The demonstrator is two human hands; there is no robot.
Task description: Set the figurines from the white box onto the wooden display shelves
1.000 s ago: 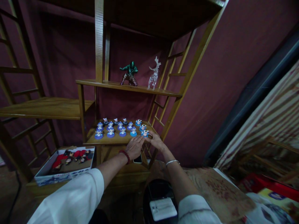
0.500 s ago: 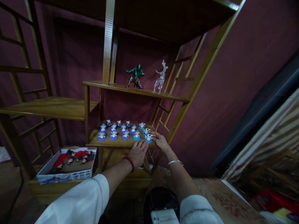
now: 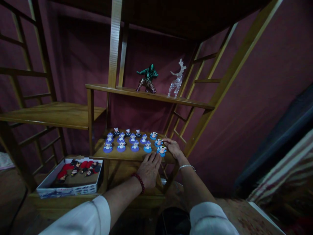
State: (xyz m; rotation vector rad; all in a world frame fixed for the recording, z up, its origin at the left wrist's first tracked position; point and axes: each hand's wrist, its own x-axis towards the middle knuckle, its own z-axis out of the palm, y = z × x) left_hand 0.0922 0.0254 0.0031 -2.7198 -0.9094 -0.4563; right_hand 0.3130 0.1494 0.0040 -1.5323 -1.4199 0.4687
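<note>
Small figurines on round bases stand in rows on the lower shelf [image 3: 102, 150]. At the right end, a column of blue-based figurines includes a front one [image 3: 161, 150], a middle one [image 3: 158, 142] and a back one [image 3: 153, 135]. My left hand [image 3: 149, 169] lies at the shelf's front edge, fingers stretched out flat just below the front figurine. From the right, my right hand [image 3: 173, 148] reaches in with extended fingers. Its fingertips are beside the middle figurine, seemingly touching its base. Purple-based figurines [image 3: 135, 146] fill the rows to the left.
Black-based figurines [image 3: 128, 132] stand at the back. Above, a green and bronze crouching statue [image 3: 147, 79] and a clear deer [image 3: 177, 80] occupy the upper shelf [image 3: 137, 94]. An open box [image 3: 68, 189] with red and black figurines sits lower left. A wooden post [image 3: 91, 124] borders the shelf.
The view has shifted, so the shelves look larger and the statues sit further right. My right fingertips have moved from beside the front blue-based figurine to the middle one. My left hand stays at the shelf edge.
</note>
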